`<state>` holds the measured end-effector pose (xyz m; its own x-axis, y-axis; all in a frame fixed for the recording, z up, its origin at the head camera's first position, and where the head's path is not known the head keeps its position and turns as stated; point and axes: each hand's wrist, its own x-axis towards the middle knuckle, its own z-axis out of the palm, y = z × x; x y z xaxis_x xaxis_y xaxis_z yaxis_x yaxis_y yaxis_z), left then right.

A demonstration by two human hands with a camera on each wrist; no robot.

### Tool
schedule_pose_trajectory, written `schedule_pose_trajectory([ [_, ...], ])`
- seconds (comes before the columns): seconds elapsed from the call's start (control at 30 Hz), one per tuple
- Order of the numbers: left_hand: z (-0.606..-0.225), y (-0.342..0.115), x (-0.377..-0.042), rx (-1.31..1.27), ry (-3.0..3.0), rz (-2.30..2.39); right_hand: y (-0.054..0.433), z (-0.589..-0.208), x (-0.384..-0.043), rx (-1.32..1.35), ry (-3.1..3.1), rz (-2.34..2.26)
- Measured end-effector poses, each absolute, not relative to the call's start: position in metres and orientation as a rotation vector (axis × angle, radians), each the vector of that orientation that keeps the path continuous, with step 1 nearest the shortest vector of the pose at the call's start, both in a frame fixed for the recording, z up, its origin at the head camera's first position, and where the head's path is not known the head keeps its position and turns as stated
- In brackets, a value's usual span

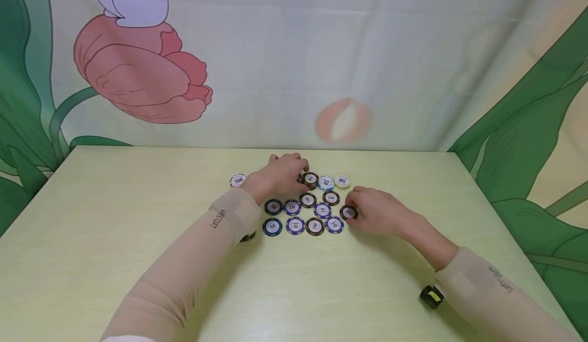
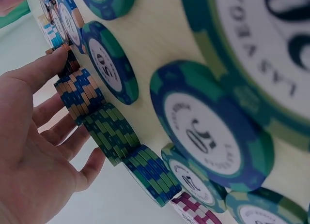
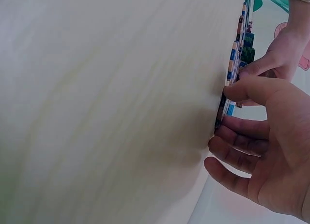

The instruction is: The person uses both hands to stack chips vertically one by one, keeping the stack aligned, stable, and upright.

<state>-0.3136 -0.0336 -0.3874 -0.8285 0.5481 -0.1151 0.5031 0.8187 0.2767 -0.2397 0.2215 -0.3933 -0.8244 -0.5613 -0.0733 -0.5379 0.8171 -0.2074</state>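
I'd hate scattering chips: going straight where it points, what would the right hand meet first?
Beyond the dark chip it pinches, the right hand would probably meet the nearest 100 chip; depth is unclear.

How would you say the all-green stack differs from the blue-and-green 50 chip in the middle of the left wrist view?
The all-green stack is several chips high; the 50 chip is single. The all-green stack shows mainly its banded edges; the 50 chip shows its white numbered face. The all-green stack sits by the left hand; the 50 chip lies farther off. Both have green rims and rest on the table.
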Motion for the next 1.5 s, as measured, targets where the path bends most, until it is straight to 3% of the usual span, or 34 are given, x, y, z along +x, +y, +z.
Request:
schedule_pose_trajectory([
  [0.4, -0.388, -0.037, -0.318, 0.828, 2.774, 0.336, 0.222, -0.391, -0.245, -0.869, 2.930, -0.317],
  [1.5, -0.395, -0.038, -0.320, 0.831, 2.836, 0.335, 0.166, -0.395, -0.284, -0.909, 3.064, -0.360],
])
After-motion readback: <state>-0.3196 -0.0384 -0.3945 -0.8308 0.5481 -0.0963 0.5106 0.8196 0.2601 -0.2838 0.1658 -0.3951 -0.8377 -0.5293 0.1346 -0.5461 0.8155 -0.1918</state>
